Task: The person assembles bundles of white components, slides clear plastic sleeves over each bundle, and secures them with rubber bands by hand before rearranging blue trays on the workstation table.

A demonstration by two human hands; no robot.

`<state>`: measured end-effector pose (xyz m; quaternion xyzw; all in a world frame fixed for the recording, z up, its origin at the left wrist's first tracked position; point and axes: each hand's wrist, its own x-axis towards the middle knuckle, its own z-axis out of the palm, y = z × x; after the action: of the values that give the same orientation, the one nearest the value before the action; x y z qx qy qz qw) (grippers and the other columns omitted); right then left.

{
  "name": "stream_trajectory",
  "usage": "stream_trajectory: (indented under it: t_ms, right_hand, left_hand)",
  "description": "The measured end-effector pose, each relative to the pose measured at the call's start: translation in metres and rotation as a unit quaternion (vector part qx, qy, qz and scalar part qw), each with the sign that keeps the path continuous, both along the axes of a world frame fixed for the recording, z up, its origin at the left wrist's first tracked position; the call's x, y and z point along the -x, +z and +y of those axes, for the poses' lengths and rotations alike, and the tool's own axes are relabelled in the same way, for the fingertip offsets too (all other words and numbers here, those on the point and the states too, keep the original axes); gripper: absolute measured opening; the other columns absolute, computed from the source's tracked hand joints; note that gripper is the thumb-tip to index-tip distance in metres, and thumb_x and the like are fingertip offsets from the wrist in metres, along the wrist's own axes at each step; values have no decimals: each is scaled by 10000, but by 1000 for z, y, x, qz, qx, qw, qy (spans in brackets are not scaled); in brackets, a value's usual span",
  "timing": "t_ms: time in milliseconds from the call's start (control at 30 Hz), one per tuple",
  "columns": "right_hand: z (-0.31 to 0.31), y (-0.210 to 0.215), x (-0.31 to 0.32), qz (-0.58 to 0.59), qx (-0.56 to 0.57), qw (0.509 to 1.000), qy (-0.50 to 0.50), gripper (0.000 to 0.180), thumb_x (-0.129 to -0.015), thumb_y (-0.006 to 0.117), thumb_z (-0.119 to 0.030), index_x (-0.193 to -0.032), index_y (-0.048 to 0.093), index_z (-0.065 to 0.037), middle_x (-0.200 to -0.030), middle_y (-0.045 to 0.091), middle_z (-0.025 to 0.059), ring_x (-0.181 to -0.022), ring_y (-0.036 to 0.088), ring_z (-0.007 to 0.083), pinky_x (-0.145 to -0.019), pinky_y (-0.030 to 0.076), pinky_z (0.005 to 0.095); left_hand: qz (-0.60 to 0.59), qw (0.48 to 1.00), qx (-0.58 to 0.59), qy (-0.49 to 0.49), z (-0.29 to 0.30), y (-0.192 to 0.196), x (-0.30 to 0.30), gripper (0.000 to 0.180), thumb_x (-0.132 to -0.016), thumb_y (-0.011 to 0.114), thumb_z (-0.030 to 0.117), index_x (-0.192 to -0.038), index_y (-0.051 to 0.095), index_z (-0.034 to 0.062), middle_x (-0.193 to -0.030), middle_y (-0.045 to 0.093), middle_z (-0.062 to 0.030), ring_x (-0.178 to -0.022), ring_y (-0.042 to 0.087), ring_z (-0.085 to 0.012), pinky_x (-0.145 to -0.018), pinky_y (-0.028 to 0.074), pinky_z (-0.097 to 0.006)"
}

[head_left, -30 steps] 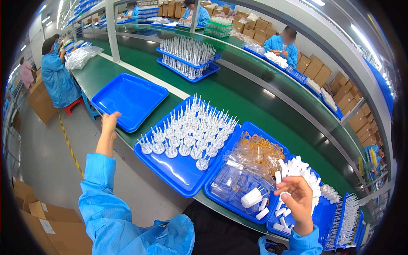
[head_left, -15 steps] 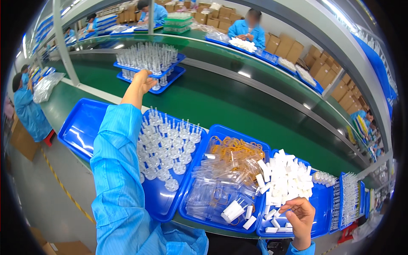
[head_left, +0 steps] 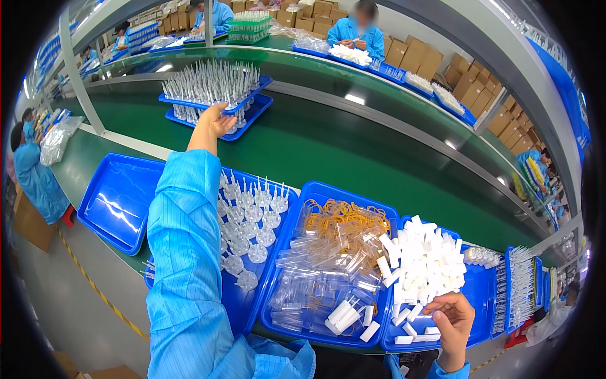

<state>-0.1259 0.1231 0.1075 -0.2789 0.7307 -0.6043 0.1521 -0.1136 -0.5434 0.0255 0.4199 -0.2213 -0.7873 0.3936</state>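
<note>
On the green conveyor, my left hand [head_left: 216, 121] reaches out to the front rim of a blue tray [head_left: 247, 100] full of upright clear stemmed pieces [head_left: 211, 82]. Its fingers and thumb close around that rim. Another blue tray [head_left: 260, 117] with similar pieces sits directly underneath. My right hand [head_left: 453, 322] hovers at the near edge of a heap of small white plastic pieces [head_left: 429, 262], fingers bent, thumb apart, nothing visible in it. Beneath my left sleeve, partly hidden, a tray [head_left: 243, 303] holds clear round-based pieces with stems [head_left: 257, 252].
A blue tray [head_left: 287, 328] holds clear plastic sleeves [head_left: 315, 271], orange rubber bands [head_left: 347, 221] and white pronged pieces [head_left: 346, 314]. At the left lies a bare blue tray [head_left: 117, 205]. Filled trays [head_left: 519, 290] stand at the right. Co-workers [head_left: 356, 31] sit beyond the conveyor.
The view has shifted slightly, uncovering more of the left bare tray. My left hand has slid a little rightward along the upper tray's rim. My right hand stays near the white pieces.
</note>
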Motion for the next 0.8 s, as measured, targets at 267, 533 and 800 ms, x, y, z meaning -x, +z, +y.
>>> stream_trajectory:
  t_ms: [267,533,800]
  right_hand:
    - [5,-3,-4,47,-5,999,-21,209,-831,651,-16,-1023,595,46,-872,667,131,-771,666,185,-726,528,278]
    - [0,0,-5,50,11,998,25,205,-837,647,-22,-1025,596,43,-877,651,124,-781,655,180,-726,524,284]
    - [5,-6,-12,42,57,994,80,203,-818,639,13,-1017,609,48,-887,653,131,-817,654,189,-775,510,299]
  left_hand:
    - [36,973,21,225,-16,-13,-45,363,-813,496,-133,-1171,512,-73,-1127,562,-281,-897,648,-470,-663,575,-681]
    - [97,981,85,148,3,37,-132,487,-772,341,-142,-1218,505,-32,-1200,547,-275,-1023,606,-487,-795,540,-677]
    - [23,968,235,83,152,125,-282,422,-709,441,-82,-1122,517,-122,-1154,583,-262,-1078,589,-412,-925,522,-589]
